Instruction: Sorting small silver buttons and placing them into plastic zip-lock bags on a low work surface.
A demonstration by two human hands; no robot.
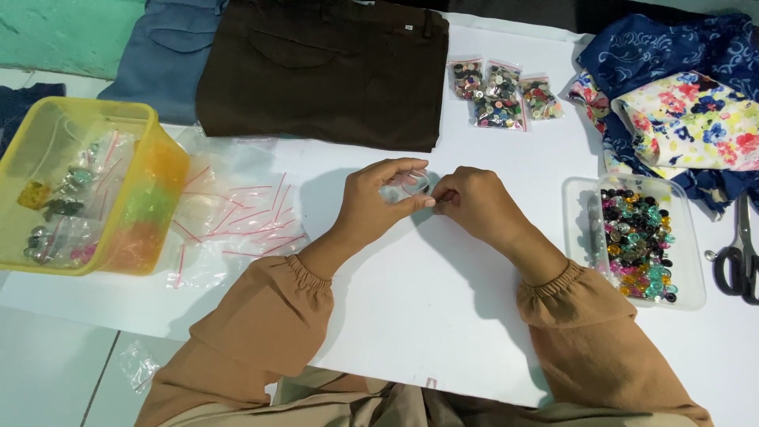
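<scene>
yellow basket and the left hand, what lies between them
In the head view, a loose pile of small clear zip bags with red seal strips lies on the white table between the yellow basket and the left hand.

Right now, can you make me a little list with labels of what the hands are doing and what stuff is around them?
left hand: holds a small clear bag
right hand: fingertips pinch at the bag's edge
surface: white table
right side: clear tub of colourful buttons, black scissors, flowered fabrics
left side: yellow basket, pile of empty clear bags
top: brown trousers, three filled button bags
</scene>
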